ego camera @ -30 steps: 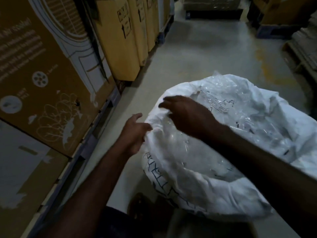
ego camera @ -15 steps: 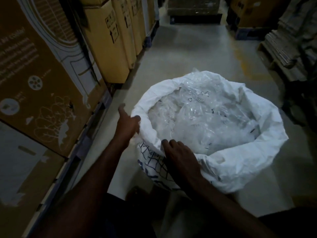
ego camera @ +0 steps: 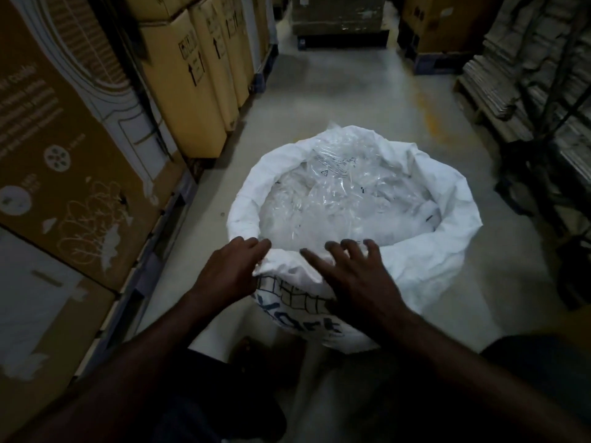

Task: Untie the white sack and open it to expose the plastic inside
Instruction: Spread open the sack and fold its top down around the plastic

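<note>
Sack-mouth of the white woven sack [ego camera: 447,251] gapes, crinkled clear plastic [ego camera: 335,199] exposed; left hand [ego camera: 228,271] grasps its near rim; right hand [ego camera: 358,276] rests spread, released; task looks done.

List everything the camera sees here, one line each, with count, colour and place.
white sack: one, white with dark grid print on its near side, on the floor in the middle, mouth open and rim rolled down
clear plastic: a crumpled mass, transparent, filling the sack's mouth
cardboard cartons: several, yellow-brown, in a row along the left of the aisle
large printed box: one, brown with white drawings, near left
floor: pale grey, a faint yellow mark at right
pallet load: one, dark, at the aisle's far end
stacked flat sheets: several piles, grey, on the right
left hand: one, at the sack's near rim, on its left part
right hand: one, fingers spread over the near rim
</note>
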The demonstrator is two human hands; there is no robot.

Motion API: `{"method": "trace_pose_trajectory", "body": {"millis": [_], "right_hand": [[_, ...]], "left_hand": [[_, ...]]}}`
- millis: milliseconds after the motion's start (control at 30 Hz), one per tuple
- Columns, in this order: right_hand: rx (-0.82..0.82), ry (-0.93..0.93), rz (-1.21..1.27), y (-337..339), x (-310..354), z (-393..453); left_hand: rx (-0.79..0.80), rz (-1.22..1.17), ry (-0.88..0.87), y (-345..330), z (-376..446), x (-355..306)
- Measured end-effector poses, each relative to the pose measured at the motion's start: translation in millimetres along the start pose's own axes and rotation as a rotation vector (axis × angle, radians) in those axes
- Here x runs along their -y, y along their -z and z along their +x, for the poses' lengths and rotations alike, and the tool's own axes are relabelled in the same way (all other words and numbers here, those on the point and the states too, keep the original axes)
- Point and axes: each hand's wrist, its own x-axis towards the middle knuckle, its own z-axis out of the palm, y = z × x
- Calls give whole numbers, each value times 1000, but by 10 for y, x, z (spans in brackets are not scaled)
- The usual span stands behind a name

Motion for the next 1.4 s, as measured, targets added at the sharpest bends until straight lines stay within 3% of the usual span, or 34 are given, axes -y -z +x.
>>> {"method": "trace_pose_trajectory", "body": {"millis": [200,333,433,567,633,800,867,933,1000,1100,1167,1267,1400], "right_hand": [[-129,20,48,-200,-284,-208],[-213,71,29,-372,-202,-272],[-274,62,33,-401,-157,-322],[-66,-9,416,-378,-260,-515],[35,22,550,-292,-484,-594],[210,6,228,-123,-1098,-617],[209,1,132,-123,-1107,-627],[78,-43,116,-164,-1074,-627],[-2,-106,128,-200,-1036,-629],[-4,-152,99,-285,-989,-625],[22,-169,103,-322,-957,-645],[57,-186,172,-318,-990,-731],[356,-87,424,-160,-1224,-816]], "left_hand": [[-100,195,66,12,-22,-419],[-11,-65,-172,-55,-118,-891],[107,-154,-176,-105,-26,-1106],[212,62,-180,-206,184,-1161],[170,64,-194,-293,184,-1170],[-53,-43,-145,-453,81,-1303],[-103,-53,-115,-497,61,-1327],[-33,-25,-121,-505,60,-1340],[162,-8,-178,-474,69,-1390],[456,-227,-7,-341,195,-1529],[393,-311,28,-290,306,-1615],[209,-226,-67,-307,402,-1738],[24,-278,-48,-491,313,-1943]]}}
